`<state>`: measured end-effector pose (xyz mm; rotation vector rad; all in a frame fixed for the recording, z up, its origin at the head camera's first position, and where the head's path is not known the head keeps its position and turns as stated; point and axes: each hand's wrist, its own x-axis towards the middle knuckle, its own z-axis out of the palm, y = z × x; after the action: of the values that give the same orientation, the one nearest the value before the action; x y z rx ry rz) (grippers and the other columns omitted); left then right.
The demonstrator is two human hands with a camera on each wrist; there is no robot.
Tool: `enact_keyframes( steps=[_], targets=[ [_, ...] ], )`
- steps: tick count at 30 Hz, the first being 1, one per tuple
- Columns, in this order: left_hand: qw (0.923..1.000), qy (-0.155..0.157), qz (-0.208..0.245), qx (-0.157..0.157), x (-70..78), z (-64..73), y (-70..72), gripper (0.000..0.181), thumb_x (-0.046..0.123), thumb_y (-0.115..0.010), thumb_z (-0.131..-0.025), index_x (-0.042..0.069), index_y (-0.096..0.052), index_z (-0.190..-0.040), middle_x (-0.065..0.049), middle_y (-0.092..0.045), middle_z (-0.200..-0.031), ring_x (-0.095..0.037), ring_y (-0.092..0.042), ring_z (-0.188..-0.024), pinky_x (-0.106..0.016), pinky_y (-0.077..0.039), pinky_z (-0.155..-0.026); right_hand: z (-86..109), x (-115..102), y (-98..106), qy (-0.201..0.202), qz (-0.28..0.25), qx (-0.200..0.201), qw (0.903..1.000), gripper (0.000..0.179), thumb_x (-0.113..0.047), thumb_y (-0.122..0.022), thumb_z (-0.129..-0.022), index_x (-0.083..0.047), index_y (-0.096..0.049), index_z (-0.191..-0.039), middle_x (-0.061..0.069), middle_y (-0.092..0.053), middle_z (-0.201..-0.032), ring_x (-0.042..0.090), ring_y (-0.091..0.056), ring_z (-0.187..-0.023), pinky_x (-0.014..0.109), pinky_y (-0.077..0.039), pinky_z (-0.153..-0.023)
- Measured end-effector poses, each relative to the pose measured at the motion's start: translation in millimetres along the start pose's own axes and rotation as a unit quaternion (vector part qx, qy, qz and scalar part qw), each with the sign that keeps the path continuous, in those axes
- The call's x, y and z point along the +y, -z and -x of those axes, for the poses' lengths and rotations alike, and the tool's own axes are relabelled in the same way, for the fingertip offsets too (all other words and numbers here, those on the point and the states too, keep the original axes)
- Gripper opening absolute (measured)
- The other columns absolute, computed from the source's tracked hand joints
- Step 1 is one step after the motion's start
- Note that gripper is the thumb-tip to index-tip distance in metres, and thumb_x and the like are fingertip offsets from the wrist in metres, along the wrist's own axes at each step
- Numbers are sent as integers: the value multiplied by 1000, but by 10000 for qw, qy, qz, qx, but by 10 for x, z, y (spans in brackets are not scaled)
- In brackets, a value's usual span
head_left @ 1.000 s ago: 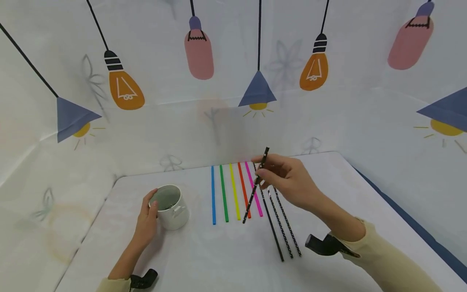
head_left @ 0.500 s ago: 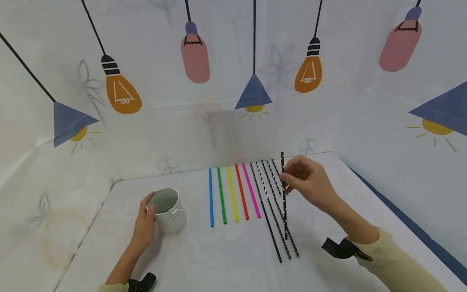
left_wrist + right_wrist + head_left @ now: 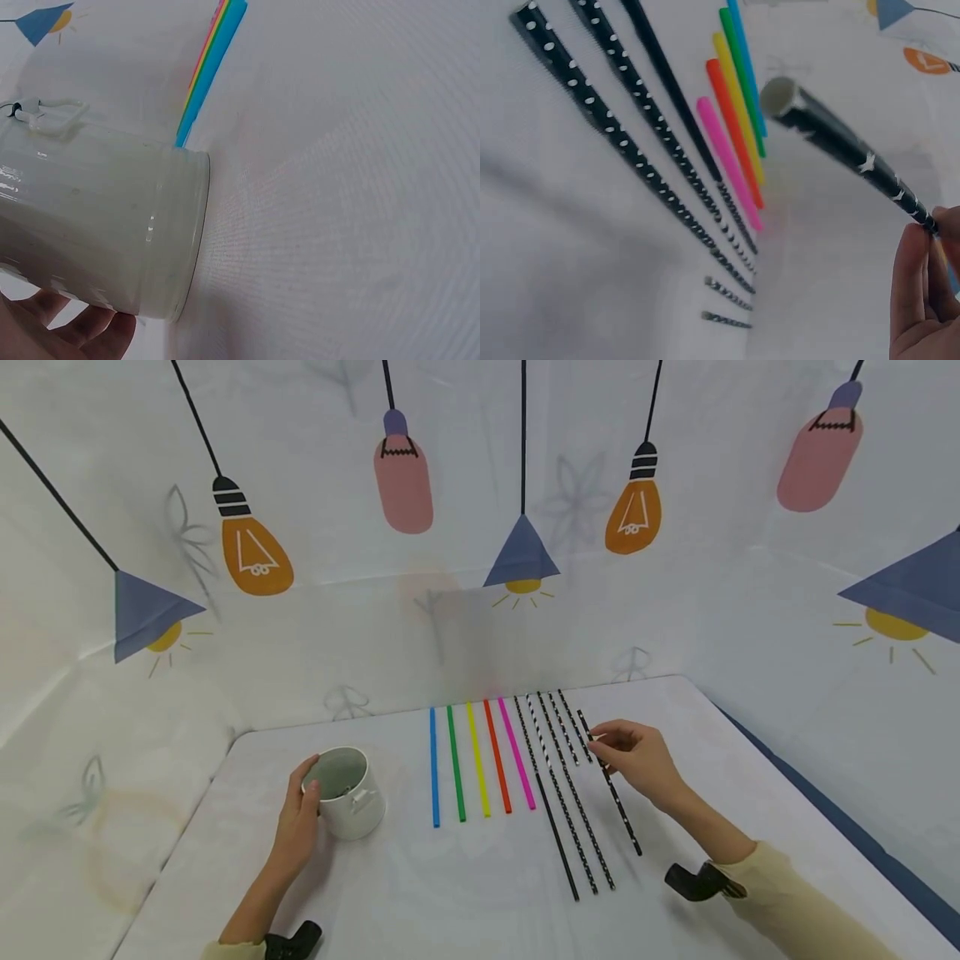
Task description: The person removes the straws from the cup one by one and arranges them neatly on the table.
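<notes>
My right hand (image 3: 637,764) pinches a black paper straw (image 3: 621,806) with white stars, near its far end. In the right wrist view, the straw's (image 3: 855,154) hollow end points toward the camera. On the left, my left hand (image 3: 295,831) holds a white cup (image 3: 358,814) with a small loop on its side; something dark lies inside, too small to tell. Fingertips (image 3: 109,341) touch the cup's side in the left wrist view. Left of the held straw lie several black patterned straws (image 3: 568,785), the longer ones reaching nearer to me, the shorter ones farther back.
Blue (image 3: 434,768), green (image 3: 457,768), yellow (image 3: 478,764), orange-red (image 3: 497,760) and pink (image 3: 517,756) straws lie side by side between the cup and the black ones. A white cloth (image 3: 420,893) covers the table. Behind stands a white printed backdrop (image 3: 337,635).
The right hand has carried the starred straw rightward past the row, then lowered it, tilting it into line beside the other black straws. The left hand stays on the cup.
</notes>
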<state>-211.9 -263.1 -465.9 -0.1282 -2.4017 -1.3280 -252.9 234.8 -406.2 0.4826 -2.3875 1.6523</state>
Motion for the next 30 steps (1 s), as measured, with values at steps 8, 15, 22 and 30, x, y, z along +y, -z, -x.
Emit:
enact_keyframes(
  steps=[8, 15, 22, 30],
  targets=[
    [10000, -64, 54, 24, -6, -31, -2, 46, 23, -26, -108, 9, -27, -151, -21, -36, -146, -26, -41, -108, -14, -37, -75, -4, 331, -87, -462, 322, -24, 9984, 35, -18, -74, -88, 2, -66, -115, 18, -69, -90, 21, -64, -64, 38, -58, -58],
    [9999, 112, -50, -82, -4, -8, 4, 47, 24, -25, -108, 10, -25, -152, -20, -34, -148, -27, -41, -112, -14, -37, -76, 48, 506, -188, -804, 726, -220, 9939, 28, -12, -74, -87, 2, -68, -110, 9, -70, -86, 19, -64, -60, 32, -56, -54],
    [10000, 31, -12, -76, -2, 7, -4, 46, 24, -26, -108, 10, -25, -152, -21, -34, -148, -29, -41, -114, -13, -37, -76, 89, 558, -225, -1110, 968, -341, 9885, 23, -8, -73, -86, 2, -68, -106, 8, -69, -80, 19, -63, -59, 30, -56, -52],
    [9999, -15, -123, -16, -3, 3, -14, 46, 24, -25, -108, 8, -26, -151, -21, -35, -147, -26, -41, -114, -13, -37, -76, 103, 638, -208, -1748, 826, -379, 9804, 23, -7, -72, -86, 2, -67, -106, 7, -67, -80, 19, -63, -61, 31, -56, -54]
  ],
)
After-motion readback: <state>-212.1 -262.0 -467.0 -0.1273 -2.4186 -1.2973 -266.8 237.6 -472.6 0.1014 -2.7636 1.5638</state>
